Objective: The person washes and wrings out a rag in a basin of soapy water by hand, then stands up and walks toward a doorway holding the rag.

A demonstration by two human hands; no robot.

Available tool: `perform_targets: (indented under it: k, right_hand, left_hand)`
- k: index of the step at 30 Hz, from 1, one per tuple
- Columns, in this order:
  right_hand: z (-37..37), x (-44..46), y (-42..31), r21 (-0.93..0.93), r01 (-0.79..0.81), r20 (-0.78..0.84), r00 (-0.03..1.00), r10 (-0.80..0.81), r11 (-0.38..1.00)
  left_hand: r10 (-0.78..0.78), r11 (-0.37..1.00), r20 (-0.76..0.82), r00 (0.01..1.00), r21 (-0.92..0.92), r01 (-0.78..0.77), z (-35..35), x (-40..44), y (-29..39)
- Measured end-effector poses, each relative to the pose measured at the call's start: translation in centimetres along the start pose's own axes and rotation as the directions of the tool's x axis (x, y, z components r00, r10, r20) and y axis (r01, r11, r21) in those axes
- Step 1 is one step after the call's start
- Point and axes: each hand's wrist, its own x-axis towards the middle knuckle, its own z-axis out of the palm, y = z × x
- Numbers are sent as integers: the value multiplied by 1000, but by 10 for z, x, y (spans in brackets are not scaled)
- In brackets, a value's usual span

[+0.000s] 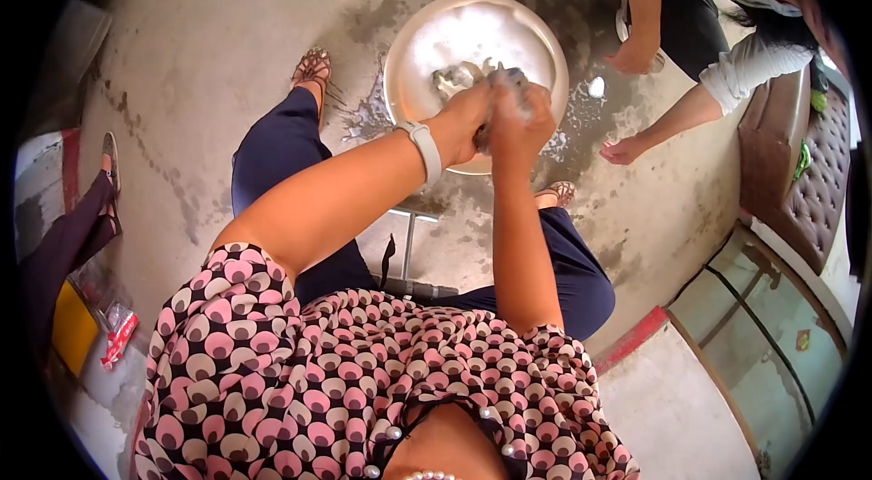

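A wide, pale metal basin of white, foamy water sits on the floor in front of me. Over it, my left hand, with a white band on the wrist, is closed around a wet grey cloth. My right hand presses close against the left one, its fingers curled over the same cloth and blurred by motion. Part of the bunched cloth lies in the suds left of the hands. My fingers hide much of what is between them.
Another person's hands are to the right of the basin, near a white oval piece on the wet floor. A brown tufted seat stands far right. At left are someone's leg and a red packet.
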Motion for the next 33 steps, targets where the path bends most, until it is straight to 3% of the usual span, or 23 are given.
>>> perform_targets:
  k: [2,4,5,6,7,8,10,11,12,14,15,16,17,18,20,21,22,24,26,28,30,31,33]
  right_hand:
    - [6,19,21,4,-9,-70,997,9,1000]
    - [6,34,51,216,-424,5,901,433,880]
    - [3,39,69,213,-423,7,902,432,881]
    - [0,43,88,481,-579,243,810,534,659]
    - [-1,48,83,633,-698,492,696,522,335]
    - [-4,50,79,629,-699,496,699,516,342]
    - [-12,45,26,675,-734,557,577,597,79]
    - [-21,40,26,690,-718,603,638,478,88]
    - [-26,32,14,685,-723,606,634,480,89]
    - [-28,18,-23,592,-643,496,766,409,485]
    - [-25,8,-35,590,-645,497,765,410,486]
    - [-19,-4,-46,339,-328,337,917,211,882]
    - [-14,-11,-51,-30,89,270,960,-77,996]
    - [-8,-15,-48,-36,90,269,960,-77,995]
    - [7,-16,-35,-43,120,145,983,-112,992]
    - [11,-11,-33,-107,121,75,991,-113,987]
    - [13,-5,-27,-107,120,76,991,-112,987]
    - [15,7,-9,-89,-79,63,994,84,993]
    - [16,21,6,5,-200,98,975,199,980]
    - [13,36,28,94,-312,135,945,299,945]
    - [9,46,42,394,-643,250,762,597,656]
    - [3,48,41,326,-768,284,636,718,552]
    - [-2,47,42,374,-767,303,632,713,521]
  left_hand:
    - [22,999,-30,999,43,-21,-1,9,-6]
    - [64,994,51,997,87,-68,-3,7,-5]
    - [27,991,120,992,126,-43,-10,16,-3]
    - [32,992,121,992,120,-46,-7,9,-3]
    - [30,999,97,995,37,-33,2,-1,-3]
    - [24,999,75,997,-45,-20,8,-6,-3]
    - [60,997,37,998,-57,-57,-2,15,-4]
    - [29,996,-51,998,-77,-33,-7,21,-1]
    - [-6,995,-137,991,-100,-8,-12,24,2]
    - [20,996,-97,995,-80,-27,-18,24,6]
    - [36,995,-111,993,-90,-46,-16,20,7]
    - [51,993,-125,991,-97,-63,-16,20,7]
    - [30,993,38,999,-118,-25,-37,45,-2]
    - [27,993,42,999,-120,-22,-29,35,-1]
    - [-22,911,82,996,-410,54,-9,-2,5]
    - [98,970,23,995,-225,-90,-11,-1,-1]
    - [97,970,22,995,-225,-90,-9,0,-2]
    - [155,969,-154,976,218,-120,-5,1,-1]
    - [135,959,-158,978,268,-89,-13,13,-2]
    - [16,966,-42,999,257,-5,-18,16,1]
    - [32,970,-42,999,242,-21,-5,10,-11]
    - [54,973,-42,998,228,-43,1,5,-13]
    - [21,981,6,1000,190,-22,4,-3,-10]
